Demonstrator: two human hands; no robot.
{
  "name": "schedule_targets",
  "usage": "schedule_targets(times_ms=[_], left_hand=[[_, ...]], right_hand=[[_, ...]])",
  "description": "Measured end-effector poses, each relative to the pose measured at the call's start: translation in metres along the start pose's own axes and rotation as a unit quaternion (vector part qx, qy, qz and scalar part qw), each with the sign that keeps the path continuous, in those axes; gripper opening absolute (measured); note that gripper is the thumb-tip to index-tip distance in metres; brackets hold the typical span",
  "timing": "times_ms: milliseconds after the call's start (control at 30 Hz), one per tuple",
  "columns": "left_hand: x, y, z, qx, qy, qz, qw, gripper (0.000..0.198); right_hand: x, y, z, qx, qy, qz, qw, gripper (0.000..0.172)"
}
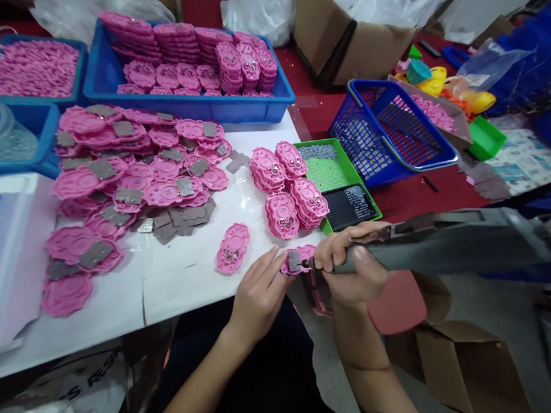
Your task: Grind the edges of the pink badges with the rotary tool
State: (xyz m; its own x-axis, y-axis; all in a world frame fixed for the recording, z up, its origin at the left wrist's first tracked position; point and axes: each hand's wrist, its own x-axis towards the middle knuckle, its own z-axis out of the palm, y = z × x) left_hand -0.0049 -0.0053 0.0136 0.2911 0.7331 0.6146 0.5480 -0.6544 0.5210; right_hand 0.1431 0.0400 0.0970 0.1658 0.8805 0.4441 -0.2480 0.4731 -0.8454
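Note:
My right hand (351,261) is wrapped round a dark grey electric screwdriver (450,238), held almost level. Its bit meets a grey metal plate (294,260) lying on a pink plastic part (308,251) at the table's front edge. Fingers stretched out, my left hand (262,290) rests against the left side of that part and steadies it. Just left lies another pink part (232,248) with shiny round metal pieces. Behind my hands stand several short stacks of pink parts (282,212). Beside them a green tray (350,160) holds small screws and a black perforated plate (348,206).
A heap of pink parts with grey plates (137,170) covers the table's left. Loose grey plates (185,219) lie before it. Behind stands a blue bin (184,107) of stacked pink parts. A blue basket (391,128) stands right of the tray, with cardboard boxes (465,368) on the floor.

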Motion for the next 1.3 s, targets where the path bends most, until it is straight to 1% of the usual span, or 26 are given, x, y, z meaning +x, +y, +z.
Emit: schedule_targets(times_ms=[133, 400, 533, 733, 833, 933, 1133, 1300], left_hand=[[0.0029, -0.0001, 0.0021, -0.005, -0.019, -0.02, 1.0, 0.015], [0.0098, -0.0021, -0.0028, -0.014, -0.061, -0.021, 0.998, 0.014], [0.0086, -0.0023, -0.0018, -0.015, -0.06, -0.031, 0.998, 0.012], [0.008, -0.0014, -0.002, -0.023, -0.055, -0.035, 0.998, 0.01], [0.0088, -0.0007, -0.0028, -0.021, -0.057, -0.037, 0.997, 0.009], [0.0089, -0.0006, -0.0027, -0.024, -0.056, -0.035, 0.998, 0.009], [0.0074, -0.0012, -0.0013, -0.025, -0.055, -0.034, 0.998, 0.01], [0.0057, -0.0019, -0.0009, -0.032, -0.06, -0.043, 0.997, 0.012]], right_hand=[[-0.0003, 0.0001, 0.0011, -0.001, -0.001, -0.001, 1.0, 0.007], [-0.0014, 0.0032, -0.0021, 0.0, -0.02, 0.004, 1.0, 0.01], [-0.0045, 0.0025, -0.0022, 0.002, -0.01, 0.013, 1.0, 0.013], [-0.004, -0.0004, -0.0043, -0.007, -0.033, 0.005, 0.999, 0.012], [-0.0035, -0.0014, -0.0048, -0.011, -0.029, -0.001, 1.0, 0.01], [-0.0038, -0.0003, -0.0047, -0.01, -0.022, -0.002, 1.0, 0.01], [-0.0043, 0.0039, -0.0033, -0.023, -0.028, 0.013, 0.999, 0.011], [-0.0081, 0.0057, -0.0002, -0.032, -0.051, 0.01, 0.998, 0.01]])
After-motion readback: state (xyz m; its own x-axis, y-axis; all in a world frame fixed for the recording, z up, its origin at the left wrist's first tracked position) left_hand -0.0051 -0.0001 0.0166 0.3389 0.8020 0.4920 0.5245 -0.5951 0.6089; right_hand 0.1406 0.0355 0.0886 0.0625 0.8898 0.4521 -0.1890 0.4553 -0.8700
